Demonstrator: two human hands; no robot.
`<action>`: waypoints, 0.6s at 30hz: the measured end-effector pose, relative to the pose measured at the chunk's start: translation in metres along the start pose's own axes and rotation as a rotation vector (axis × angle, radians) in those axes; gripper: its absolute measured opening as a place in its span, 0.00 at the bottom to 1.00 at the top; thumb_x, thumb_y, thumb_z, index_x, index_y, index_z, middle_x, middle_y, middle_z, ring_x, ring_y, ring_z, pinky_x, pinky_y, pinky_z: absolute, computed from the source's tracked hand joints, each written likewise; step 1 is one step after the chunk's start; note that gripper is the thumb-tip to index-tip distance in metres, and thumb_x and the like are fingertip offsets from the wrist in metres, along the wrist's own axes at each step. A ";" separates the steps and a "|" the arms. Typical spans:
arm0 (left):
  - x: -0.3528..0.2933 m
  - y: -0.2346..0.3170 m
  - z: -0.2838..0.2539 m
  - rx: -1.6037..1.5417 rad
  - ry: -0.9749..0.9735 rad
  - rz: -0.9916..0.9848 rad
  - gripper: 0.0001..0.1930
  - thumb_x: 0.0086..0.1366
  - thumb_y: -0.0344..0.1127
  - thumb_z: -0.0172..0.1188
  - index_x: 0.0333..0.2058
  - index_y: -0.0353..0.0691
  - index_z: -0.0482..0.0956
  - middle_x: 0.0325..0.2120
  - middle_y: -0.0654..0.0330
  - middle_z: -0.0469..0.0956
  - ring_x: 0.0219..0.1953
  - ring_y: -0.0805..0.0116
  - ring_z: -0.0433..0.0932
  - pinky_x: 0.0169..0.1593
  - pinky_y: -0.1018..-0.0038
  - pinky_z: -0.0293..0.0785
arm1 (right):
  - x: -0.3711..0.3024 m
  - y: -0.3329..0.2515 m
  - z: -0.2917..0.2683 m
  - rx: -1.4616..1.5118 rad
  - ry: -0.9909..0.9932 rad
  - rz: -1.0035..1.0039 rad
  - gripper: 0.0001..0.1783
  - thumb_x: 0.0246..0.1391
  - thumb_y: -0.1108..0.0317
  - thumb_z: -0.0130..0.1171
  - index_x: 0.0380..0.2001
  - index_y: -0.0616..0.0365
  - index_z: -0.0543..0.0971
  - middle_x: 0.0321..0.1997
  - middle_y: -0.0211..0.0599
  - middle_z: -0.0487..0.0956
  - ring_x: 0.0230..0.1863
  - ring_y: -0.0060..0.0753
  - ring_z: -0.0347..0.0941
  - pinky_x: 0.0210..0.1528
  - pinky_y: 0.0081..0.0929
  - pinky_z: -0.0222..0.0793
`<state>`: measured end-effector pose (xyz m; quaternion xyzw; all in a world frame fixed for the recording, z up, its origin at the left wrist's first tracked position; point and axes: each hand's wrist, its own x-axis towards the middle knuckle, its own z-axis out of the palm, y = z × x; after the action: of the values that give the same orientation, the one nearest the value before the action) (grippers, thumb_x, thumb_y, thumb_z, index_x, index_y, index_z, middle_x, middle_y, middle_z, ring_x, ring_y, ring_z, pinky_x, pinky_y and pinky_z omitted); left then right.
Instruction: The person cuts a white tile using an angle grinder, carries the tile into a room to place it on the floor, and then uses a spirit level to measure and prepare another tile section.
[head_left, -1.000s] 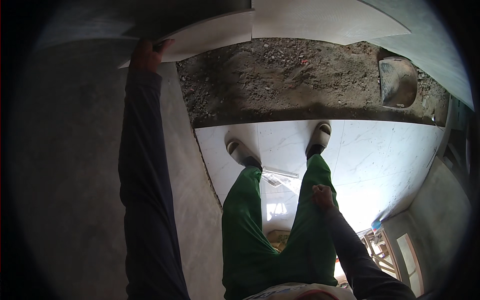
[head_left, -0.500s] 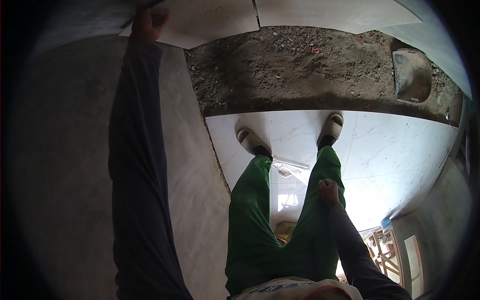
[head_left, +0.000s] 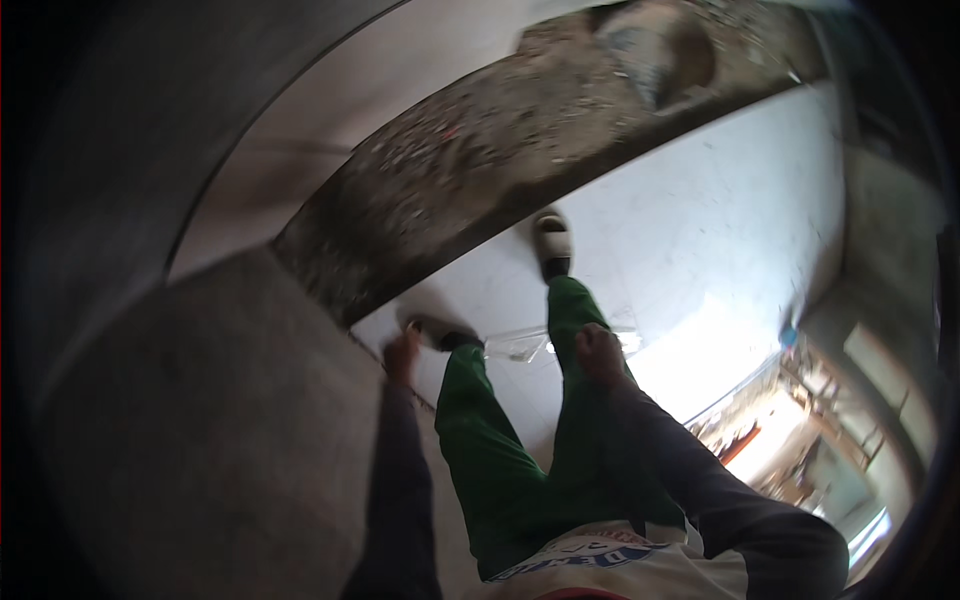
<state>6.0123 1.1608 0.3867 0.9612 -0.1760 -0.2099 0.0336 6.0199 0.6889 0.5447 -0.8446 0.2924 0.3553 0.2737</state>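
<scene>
My left hand (head_left: 403, 352) hangs low beside my left leg, near the left slipper (head_left: 430, 332). Motion smears its fingers, and nothing can be made out in it. In front of my right thigh my right hand (head_left: 600, 353) is curled closed, with no object showing in it. I stand on pale glossy floor tiles (head_left: 690, 220) in green trousers (head_left: 500, 450). Past the tile edge runs a strip of rough rubble and dirt (head_left: 470, 150). Large pale panels (head_left: 260, 190) border its far side.
On the dirt at upper right lies a curved, worn pan-like scoop (head_left: 670, 60), blurred. A grey wall (head_left: 230, 400) rises close on my left. Clear plastic-like strips (head_left: 520, 345) lie on the tiles by my feet. At lower right is a bright opening with wooden pieces (head_left: 810, 400).
My left hand has come away from the panel edge and dropped to my side. The view has swung to the right. My right hand stays at my thigh.
</scene>
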 end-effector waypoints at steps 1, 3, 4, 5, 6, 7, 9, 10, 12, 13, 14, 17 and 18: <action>0.008 0.123 -0.011 -0.159 -0.153 -0.033 0.08 0.65 0.40 0.62 0.31 0.45 0.77 0.19 0.56 0.76 0.20 0.54 0.78 0.23 0.57 0.72 | -0.004 0.029 -0.023 -0.020 0.086 0.113 0.14 0.59 0.61 0.55 0.36 0.61 0.81 0.37 0.52 0.83 0.42 0.58 0.81 0.47 0.50 0.76; -0.030 0.235 -0.039 -0.226 -0.307 0.340 0.05 0.59 0.34 0.64 0.25 0.45 0.78 0.20 0.55 0.78 0.21 0.55 0.78 0.23 0.58 0.73 | -0.009 0.038 -0.058 -0.024 0.214 0.015 0.14 0.58 0.61 0.55 0.38 0.61 0.82 0.44 0.53 0.81 0.48 0.58 0.78 0.52 0.53 0.73; -0.087 0.273 0.013 -0.781 -0.087 0.245 0.02 0.58 0.33 0.64 0.29 0.45 0.80 0.23 0.55 0.80 0.23 0.56 0.80 0.25 0.60 0.75 | -0.010 0.029 -0.079 0.028 0.230 0.010 0.14 0.58 0.61 0.55 0.38 0.61 0.82 0.44 0.53 0.81 0.48 0.58 0.78 0.52 0.53 0.73; -0.081 0.322 -0.022 -0.851 -0.161 0.301 0.05 0.60 0.35 0.64 0.35 0.44 0.81 0.26 0.54 0.81 0.27 0.54 0.81 0.30 0.58 0.78 | -0.009 0.039 -0.097 0.012 0.157 0.040 0.15 0.58 0.60 0.55 0.39 0.61 0.82 0.46 0.52 0.79 0.50 0.57 0.77 0.54 0.52 0.72; -0.078 0.365 -0.068 -0.907 -0.233 0.339 0.10 0.61 0.37 0.63 0.40 0.42 0.82 0.30 0.53 0.83 0.30 0.52 0.83 0.36 0.55 0.80 | -0.010 0.044 -0.116 0.002 0.073 0.051 0.16 0.57 0.60 0.55 0.40 0.60 0.82 0.48 0.52 0.77 0.53 0.56 0.76 0.56 0.52 0.71; -0.074 0.403 -0.073 -0.755 -0.405 0.342 0.12 0.63 0.40 0.62 0.42 0.42 0.83 0.31 0.53 0.83 0.32 0.50 0.83 0.38 0.53 0.81 | -0.010 0.049 -0.131 0.073 0.165 -0.003 0.17 0.55 0.59 0.55 0.39 0.61 0.83 0.44 0.52 0.81 0.47 0.56 0.79 0.52 0.52 0.74; -0.040 0.428 -0.097 -0.561 -0.555 0.353 0.15 0.64 0.44 0.60 0.44 0.41 0.83 0.32 0.53 0.84 0.33 0.49 0.84 0.40 0.52 0.81 | -0.007 0.069 -0.166 0.213 0.106 0.070 0.17 0.54 0.60 0.55 0.37 0.61 0.84 0.41 0.52 0.83 0.44 0.56 0.80 0.49 0.52 0.75; -0.009 0.439 -0.130 -0.422 -0.589 0.304 0.17 0.65 0.46 0.58 0.43 0.42 0.84 0.33 0.52 0.84 0.35 0.49 0.84 0.41 0.52 0.81 | -0.008 0.087 -0.182 0.323 0.021 0.159 0.17 0.53 0.60 0.55 0.35 0.61 0.84 0.38 0.52 0.84 0.41 0.57 0.81 0.47 0.51 0.76; 0.050 0.442 -0.166 -0.748 -0.681 -0.031 0.17 0.66 0.47 0.57 0.41 0.41 0.84 0.35 0.51 0.84 0.41 0.50 0.84 0.44 0.53 0.81 | -0.017 0.122 -0.212 0.366 0.054 0.162 0.16 0.52 0.61 0.54 0.32 0.61 0.84 0.34 0.52 0.85 0.38 0.57 0.82 0.45 0.50 0.77; 0.090 0.426 -0.174 -1.210 -0.712 -0.320 0.15 0.66 0.45 0.58 0.38 0.40 0.84 0.36 0.50 0.84 0.43 0.51 0.84 0.46 0.55 0.81 | -0.020 0.135 -0.229 0.374 0.072 0.144 0.16 0.51 0.61 0.54 0.28 0.61 0.84 0.30 0.53 0.85 0.35 0.58 0.82 0.44 0.49 0.78; 0.134 0.423 -0.226 -1.172 -0.575 -0.225 0.14 0.68 0.43 0.57 0.37 0.38 0.83 0.35 0.50 0.84 0.42 0.53 0.84 0.45 0.57 0.80 | -0.025 0.161 -0.235 0.404 0.103 0.166 0.16 0.51 0.61 0.54 0.28 0.61 0.84 0.30 0.53 0.85 0.35 0.58 0.82 0.44 0.49 0.78; 0.279 0.438 -0.446 -0.751 -0.185 -0.063 0.17 0.73 0.43 0.53 0.35 0.34 0.83 0.33 0.53 0.85 0.39 0.60 0.85 0.45 0.63 0.79 | -0.055 0.226 -0.246 0.171 0.123 0.055 0.16 0.51 0.61 0.53 0.27 0.62 0.84 0.26 0.52 0.84 0.32 0.52 0.84 0.43 0.46 0.79; 0.316 0.419 -0.488 -0.700 0.104 0.036 0.22 0.75 0.47 0.51 0.37 0.34 0.85 0.33 0.53 0.86 0.38 0.61 0.85 0.45 0.63 0.79 | -0.062 0.237 -0.250 0.173 0.139 0.073 0.15 0.49 0.61 0.56 0.24 0.60 0.84 0.27 0.50 0.84 0.34 0.51 0.84 0.39 0.47 0.79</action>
<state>6.3474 0.6531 0.7649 0.8976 -0.1082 -0.2078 0.3734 5.9315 0.3788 0.6809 -0.8292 0.3708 0.2792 0.3115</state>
